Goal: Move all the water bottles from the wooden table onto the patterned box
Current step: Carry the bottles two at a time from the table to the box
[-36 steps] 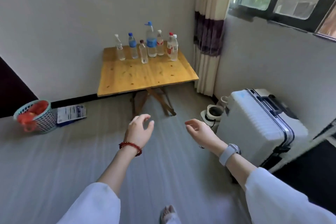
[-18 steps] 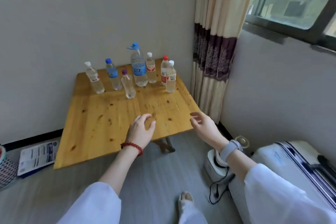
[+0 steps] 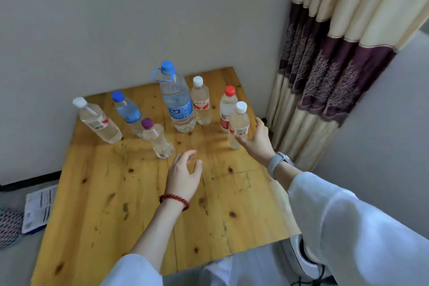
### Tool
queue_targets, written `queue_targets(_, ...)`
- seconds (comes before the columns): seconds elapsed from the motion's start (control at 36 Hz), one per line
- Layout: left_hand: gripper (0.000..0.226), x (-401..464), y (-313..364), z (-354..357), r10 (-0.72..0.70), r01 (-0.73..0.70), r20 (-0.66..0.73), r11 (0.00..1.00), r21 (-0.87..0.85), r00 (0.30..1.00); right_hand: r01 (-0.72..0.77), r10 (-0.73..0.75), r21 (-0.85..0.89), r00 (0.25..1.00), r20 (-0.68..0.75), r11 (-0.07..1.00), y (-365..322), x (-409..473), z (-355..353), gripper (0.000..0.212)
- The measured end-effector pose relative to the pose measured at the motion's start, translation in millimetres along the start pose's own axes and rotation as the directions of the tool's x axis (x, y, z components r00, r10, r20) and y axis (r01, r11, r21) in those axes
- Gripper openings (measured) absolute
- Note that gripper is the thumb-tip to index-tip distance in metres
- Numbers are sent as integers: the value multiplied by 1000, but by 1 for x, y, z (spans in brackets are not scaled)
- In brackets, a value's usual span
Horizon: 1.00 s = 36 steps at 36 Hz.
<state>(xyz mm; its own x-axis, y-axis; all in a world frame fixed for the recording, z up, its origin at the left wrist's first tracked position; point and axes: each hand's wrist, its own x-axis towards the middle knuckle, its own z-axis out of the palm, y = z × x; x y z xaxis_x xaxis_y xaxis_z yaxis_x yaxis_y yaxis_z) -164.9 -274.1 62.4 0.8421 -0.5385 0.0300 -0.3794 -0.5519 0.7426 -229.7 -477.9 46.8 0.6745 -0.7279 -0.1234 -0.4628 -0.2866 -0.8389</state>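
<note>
Seven bottles: all upright on the pale knotted wooden table, clustered along its far edge by the wall; none moved yet, and the patterned box is not in view.
Right hand: the right hand, a pale watch at the wrist, is cupped wide around the small clear bottle with a white cap at the table's right side — fingers curl beside and behind it, but whether they grip cannot be told.
Left hand: the left hand, a red bead bracelet at the wrist, hovers empty and loosely spread over bare wood, just short of the small clear bottle with a purple cap.
Step in hand: by the look of it, the first pick-up, one bottle per hand.
Next move: likely calls for closing each hand round a bottle's body, lifting straight up, then turning away to find the box.
Neighbours: the red-capped clear bottle stands touching or just behind the right hand's target; the tall blue-capped bottle with a carry loop is near the purple-capped one — a careless sweep could topple either.
Surroundings: a cream and purple curtain hangs just right of the table; a printed leaflet lies on the floor to the left.
</note>
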Motion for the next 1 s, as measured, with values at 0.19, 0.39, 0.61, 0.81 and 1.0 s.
queue_targets(0.19,30,71,-22,22,-18,20,30,998,-56,999,-77,91,182,993,-71,980,8,55,41,93)
queue_targets(0.39,56,151,-13,64,26,2,158,984,-175,987,-115,145,237,983,-112,965,24,68,32,71)
queue_targets(0.61,103,217,7,126,123,-49,250,958,-282,961,-199,226,209,967,-116,957,45,59,2,72)
queue_targets(0.81,71,219,3,142,174,-143,99,955,-258,980,-231,257,201,959,-119,952,53,47,-10,71)
queue_targets(1.0,72,189,32,123,286,-199,167,892,-407,943,-208,260,225,937,-234,952,53,15,-43,63)
